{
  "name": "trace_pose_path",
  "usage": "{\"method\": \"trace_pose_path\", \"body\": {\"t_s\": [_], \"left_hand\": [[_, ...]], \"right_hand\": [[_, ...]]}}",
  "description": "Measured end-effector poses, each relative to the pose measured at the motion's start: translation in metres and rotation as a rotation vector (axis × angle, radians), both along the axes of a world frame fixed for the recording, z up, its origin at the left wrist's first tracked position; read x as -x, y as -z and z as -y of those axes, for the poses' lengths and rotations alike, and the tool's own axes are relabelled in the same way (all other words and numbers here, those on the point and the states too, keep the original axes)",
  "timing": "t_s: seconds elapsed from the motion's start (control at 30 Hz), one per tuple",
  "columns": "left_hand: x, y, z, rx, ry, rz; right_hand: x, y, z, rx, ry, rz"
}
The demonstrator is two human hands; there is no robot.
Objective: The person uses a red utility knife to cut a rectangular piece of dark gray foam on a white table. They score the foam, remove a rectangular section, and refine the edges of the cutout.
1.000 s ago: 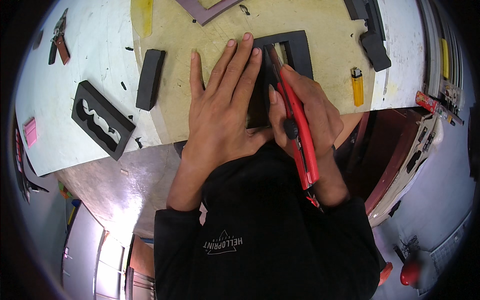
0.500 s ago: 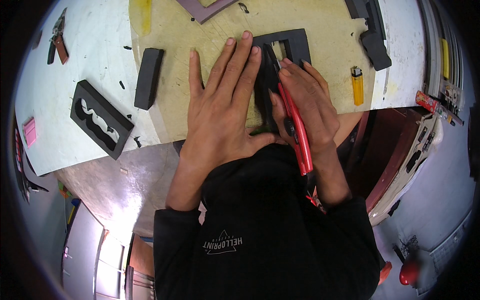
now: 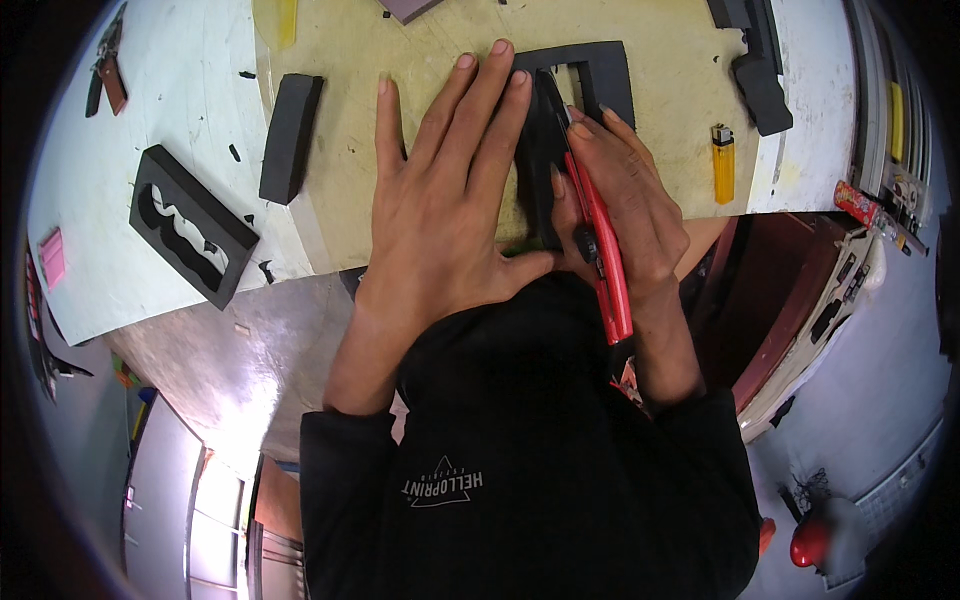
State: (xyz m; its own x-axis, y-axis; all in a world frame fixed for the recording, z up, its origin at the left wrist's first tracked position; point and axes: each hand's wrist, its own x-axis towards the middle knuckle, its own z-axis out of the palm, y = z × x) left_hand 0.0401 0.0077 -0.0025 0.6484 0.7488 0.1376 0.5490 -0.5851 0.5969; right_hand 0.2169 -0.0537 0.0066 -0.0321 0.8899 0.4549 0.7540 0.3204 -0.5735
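Observation:
A black foam frame (image 3: 606, 75) with a rectangular opening lies on the yellowish cutting surface near the table's front edge. My left hand (image 3: 440, 190) lies flat with its fingers spread, its index side along the frame's left edge. In my right hand (image 3: 630, 190) is a red utility knife (image 3: 603, 245), gripped with the fingers near its blade end. Its dark blade points away from me and reaches the left inner side of the opening. The blade's very tip is hard to make out against the black foam.
To the left lie a black foam block (image 3: 290, 140), a foam piece with a wavy cutout (image 3: 190, 225) and a pair of pliers (image 3: 107, 70). On the right are a yellow lighter (image 3: 723, 165) and dark foam pieces (image 3: 762, 90). Small black scraps dot the table (image 3: 100, 290).
The whole view has shifted slightly, so the table things sit a little higher and the left ones further left. Both hands keep their hold, the knife staying at the opening's left side.

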Motion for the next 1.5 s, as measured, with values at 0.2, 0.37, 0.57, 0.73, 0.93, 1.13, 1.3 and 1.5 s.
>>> {"method": "trace_pose_path", "body": {"t_s": [0.2, 0.37, 0.57, 0.73, 0.93, 1.13, 1.3, 1.5], "left_hand": [[0.000, 0.003, 0.000, -0.001, 0.001, 0.011], [0.000, 0.003, 0.000, 0.007, -0.002, 0.011], [0.000, 0.004, 0.001, 0.011, 0.002, 0.004], [0.000, 0.002, 0.002, 0.017, -0.014, 0.002], [-0.001, 0.000, 0.001, -0.002, -0.018, -0.011], [-0.003, 0.002, 0.002, -0.011, -0.021, 0.013], [-0.005, -0.001, 0.002, -0.043, -0.030, 0.004], [-0.003, 0.001, 0.002, -0.061, -0.027, -0.003]], "right_hand": [[0.000, -0.001, 0.002, 0.022, 0.004, 0.005], [-0.001, 0.000, 0.004, 0.036, 0.003, 0.008], [0.000, 0.001, 0.006, 0.026, 0.003, 0.007], [0.003, -0.005, 0.013, 0.041, 0.024, 0.010], [0.002, -0.003, 0.021, 0.036, 0.013, -0.025], [0.003, -0.009, 0.027, 0.052, 0.018, -0.014], [0.003, -0.012, 0.031, 0.066, 0.002, -0.026], [0.002, -0.019, 0.038, 0.141, 0.011, -0.009]]}}
